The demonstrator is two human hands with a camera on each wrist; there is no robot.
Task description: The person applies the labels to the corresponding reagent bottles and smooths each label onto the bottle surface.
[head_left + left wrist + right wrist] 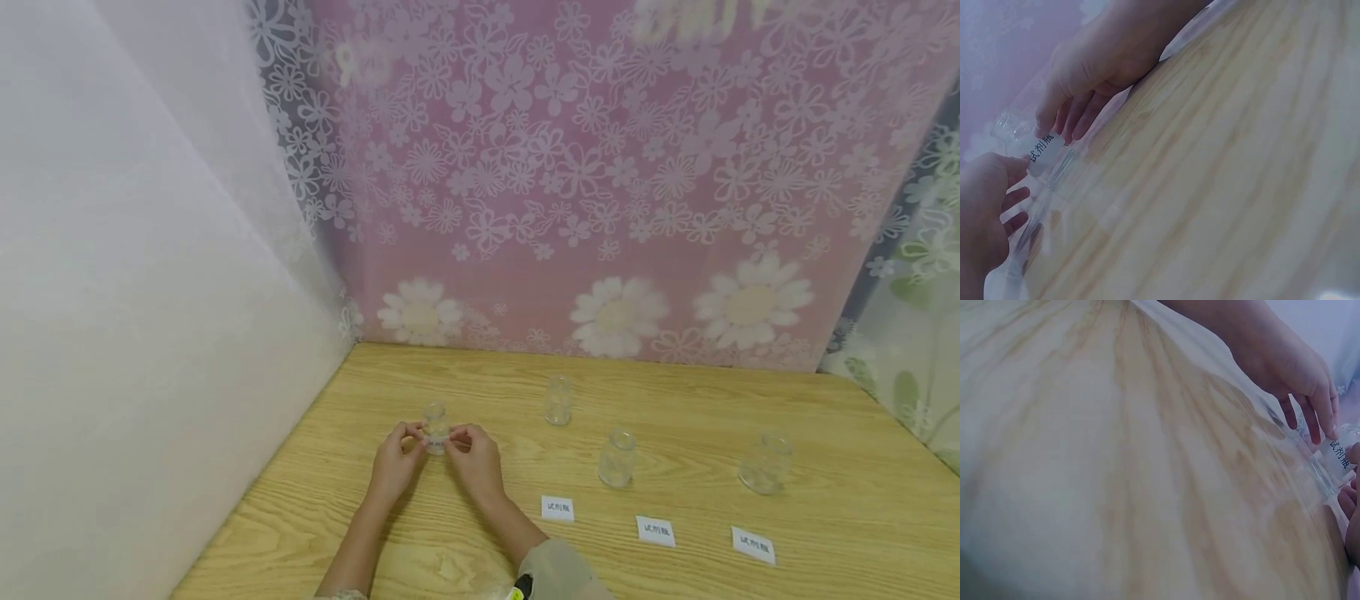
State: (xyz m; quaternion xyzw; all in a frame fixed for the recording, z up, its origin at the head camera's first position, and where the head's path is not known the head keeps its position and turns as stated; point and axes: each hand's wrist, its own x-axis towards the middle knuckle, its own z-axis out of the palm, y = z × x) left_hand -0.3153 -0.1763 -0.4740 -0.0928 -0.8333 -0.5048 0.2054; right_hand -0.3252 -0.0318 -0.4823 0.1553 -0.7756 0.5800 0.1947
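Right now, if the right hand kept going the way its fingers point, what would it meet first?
The small glass bottle, which its fingers already touch at the white label. Just beyond sits the left hand.

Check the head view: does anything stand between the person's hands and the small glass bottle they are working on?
Nothing visible does. The left hand and right hand already pinch the labelled glass bottle from both sides; the other bottles stand apart.
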